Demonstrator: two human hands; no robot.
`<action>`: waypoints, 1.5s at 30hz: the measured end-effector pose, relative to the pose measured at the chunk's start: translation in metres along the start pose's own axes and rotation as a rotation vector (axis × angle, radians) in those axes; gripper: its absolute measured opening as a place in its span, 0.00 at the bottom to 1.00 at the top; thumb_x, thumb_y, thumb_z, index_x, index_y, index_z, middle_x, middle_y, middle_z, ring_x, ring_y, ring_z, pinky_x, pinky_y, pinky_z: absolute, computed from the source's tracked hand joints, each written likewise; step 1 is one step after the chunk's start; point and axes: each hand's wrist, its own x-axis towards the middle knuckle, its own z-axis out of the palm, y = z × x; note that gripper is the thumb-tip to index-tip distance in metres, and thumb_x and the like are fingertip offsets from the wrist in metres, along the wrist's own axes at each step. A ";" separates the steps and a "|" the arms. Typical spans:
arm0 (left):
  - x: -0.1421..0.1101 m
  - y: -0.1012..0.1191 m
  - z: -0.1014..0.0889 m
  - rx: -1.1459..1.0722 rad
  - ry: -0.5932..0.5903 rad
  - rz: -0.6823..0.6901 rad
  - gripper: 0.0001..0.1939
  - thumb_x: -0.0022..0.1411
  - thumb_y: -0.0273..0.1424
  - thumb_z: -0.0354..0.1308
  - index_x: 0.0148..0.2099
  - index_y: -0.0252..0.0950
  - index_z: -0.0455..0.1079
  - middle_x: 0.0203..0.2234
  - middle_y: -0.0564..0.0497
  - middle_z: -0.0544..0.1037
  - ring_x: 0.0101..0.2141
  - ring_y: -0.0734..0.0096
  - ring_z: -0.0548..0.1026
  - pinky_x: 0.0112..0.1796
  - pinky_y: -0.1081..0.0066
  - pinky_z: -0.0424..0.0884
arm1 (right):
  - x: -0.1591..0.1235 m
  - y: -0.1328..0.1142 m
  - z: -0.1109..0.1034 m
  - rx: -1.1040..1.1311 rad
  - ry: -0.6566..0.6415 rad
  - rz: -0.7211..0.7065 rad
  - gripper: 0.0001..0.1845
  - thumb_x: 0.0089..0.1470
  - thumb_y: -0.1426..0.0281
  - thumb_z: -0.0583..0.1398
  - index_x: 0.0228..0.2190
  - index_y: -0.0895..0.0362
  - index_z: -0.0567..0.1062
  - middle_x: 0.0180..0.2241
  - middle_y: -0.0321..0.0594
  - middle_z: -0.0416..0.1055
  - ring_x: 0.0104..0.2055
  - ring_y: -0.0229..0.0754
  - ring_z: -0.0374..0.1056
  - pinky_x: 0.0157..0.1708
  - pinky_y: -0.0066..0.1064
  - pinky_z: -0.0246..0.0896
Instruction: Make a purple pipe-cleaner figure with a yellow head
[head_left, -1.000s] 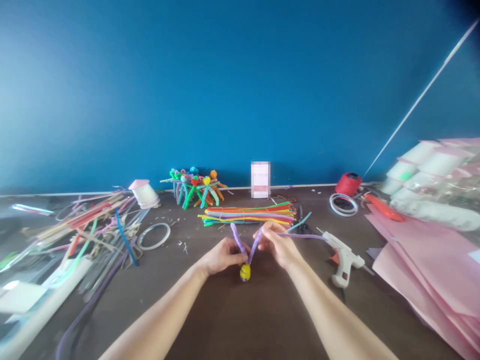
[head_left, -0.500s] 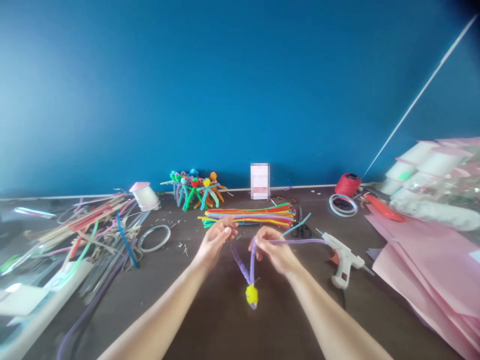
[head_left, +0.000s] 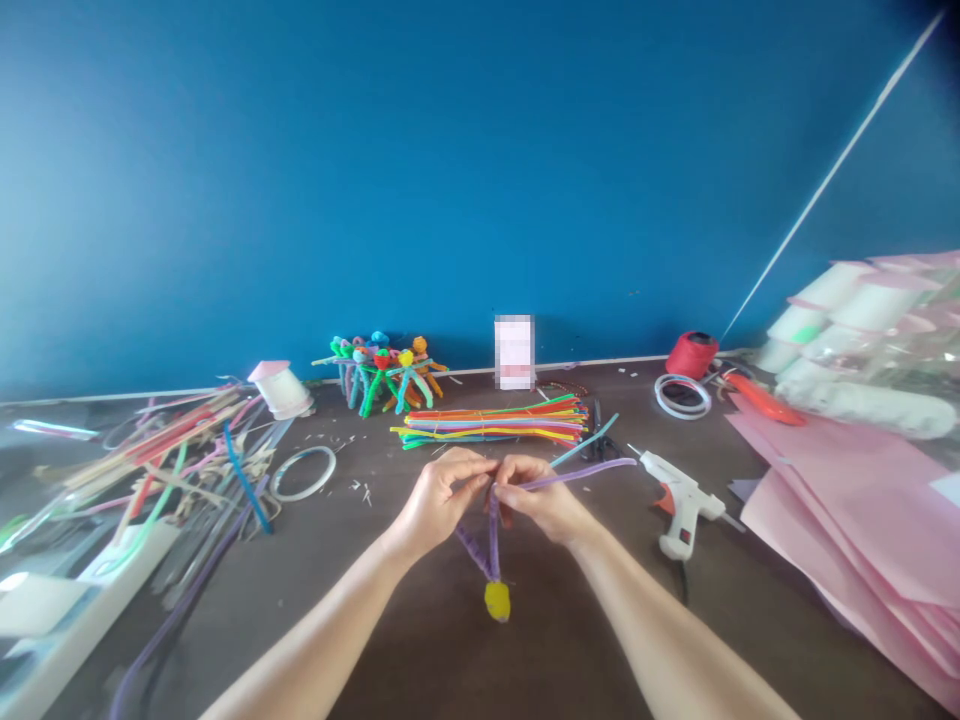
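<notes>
A purple pipe cleaner (head_left: 494, 545) is bent into two legs that join at a yellow ball-like wrapped piece (head_left: 497, 601), which hangs toward me. My right hand (head_left: 546, 503) pinches one leg near its upper end, and a loose purple length (head_left: 600, 470) runs out to the right from its fingers. My left hand (head_left: 441, 497) has closed its thumb and fingertips on the pipe cleaner right beside the right hand's fingers. The exact spot of that grip is partly hidden. A light blue pipe cleaner (head_left: 585, 441) also sticks out behind the right hand.
Beyond my hands lies a bundle of coloured pipe cleaners (head_left: 495, 422), with several small pipe-cleaner figures (head_left: 384, 375) behind it. A glue gun (head_left: 684, 510) and pink sheets (head_left: 832, 500) are at the right. Loose strips (head_left: 195, 460) and a white ring (head_left: 304, 474) are at the left.
My left hand has moved right, from apart with loose fingers to pinching the pipe cleaner beside the right hand. The loose purple end now tilts up more, and the view has shifted slightly.
</notes>
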 end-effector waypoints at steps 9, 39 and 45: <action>-0.009 -0.003 -0.004 -0.071 0.220 -0.070 0.08 0.53 0.32 0.55 0.34 0.36 0.72 0.31 0.48 0.73 0.35 0.67 0.70 0.39 0.70 0.63 | 0.002 0.002 -0.002 0.009 0.072 -0.027 0.09 0.45 0.66 0.61 0.22 0.57 0.67 0.20 0.34 0.71 0.17 0.32 0.63 0.18 0.24 0.59; -0.008 -0.009 0.018 -0.980 0.135 -0.681 0.14 0.42 0.34 0.65 0.26 0.30 0.65 0.17 0.53 0.72 0.17 0.79 0.69 0.20 0.78 0.64 | -0.001 0.001 0.009 -0.851 0.377 -0.278 0.03 0.49 0.70 0.56 0.28 0.56 0.69 0.27 0.37 0.68 0.28 0.38 0.64 0.29 0.29 0.60; -0.006 -0.012 0.015 -0.898 0.217 -0.684 0.15 0.40 0.36 0.64 0.24 0.31 0.65 0.15 0.55 0.70 0.15 0.81 0.66 0.18 0.79 0.61 | -0.002 -0.004 0.017 -1.140 0.287 -0.451 0.07 0.51 0.76 0.54 0.33 0.56 0.70 0.29 0.40 0.68 0.33 0.41 0.63 0.35 0.34 0.60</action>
